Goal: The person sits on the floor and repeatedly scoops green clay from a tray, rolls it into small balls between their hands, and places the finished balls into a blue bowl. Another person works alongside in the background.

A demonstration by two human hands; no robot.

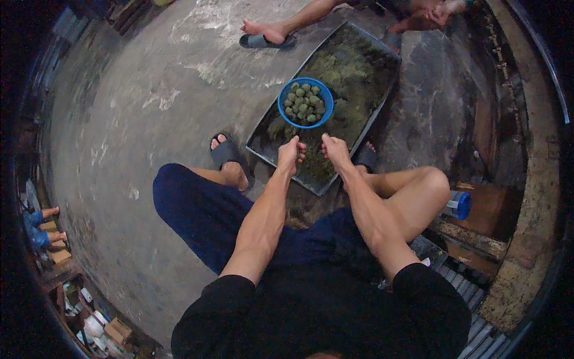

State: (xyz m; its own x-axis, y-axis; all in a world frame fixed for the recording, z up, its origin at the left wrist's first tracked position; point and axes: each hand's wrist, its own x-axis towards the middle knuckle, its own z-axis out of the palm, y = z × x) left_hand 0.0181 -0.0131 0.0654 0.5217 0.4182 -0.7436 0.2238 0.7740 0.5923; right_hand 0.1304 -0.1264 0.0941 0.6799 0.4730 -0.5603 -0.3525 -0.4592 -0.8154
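Note:
My left hand (292, 155) hovers over the near end of a shallow rectangular tray (262, 155), its fingers curled and its thumb on top. Level with it, a short gap to the right, is my right hand (335, 151), thumb and forefinger drawn together. Whether either hand pinches something small is too hard to see. Loose dark green, moss-like material (336, 65) covers much of the tray's bottom. Just beyond my hands, a round blue plastic basket (306, 127) sits in the tray, toward its left side. Several rough green balls (305, 103) fill the basket.
Across the tray sits another person, whose sandalled foot (269, 38) and hands (432, 15) show. A blue-lidded container (462, 205) lies beyond my right knee. Boxes and clutter (105, 330) are at the lower left, near another person's legs (47, 224). The concrete floor (134, 125) is stained.

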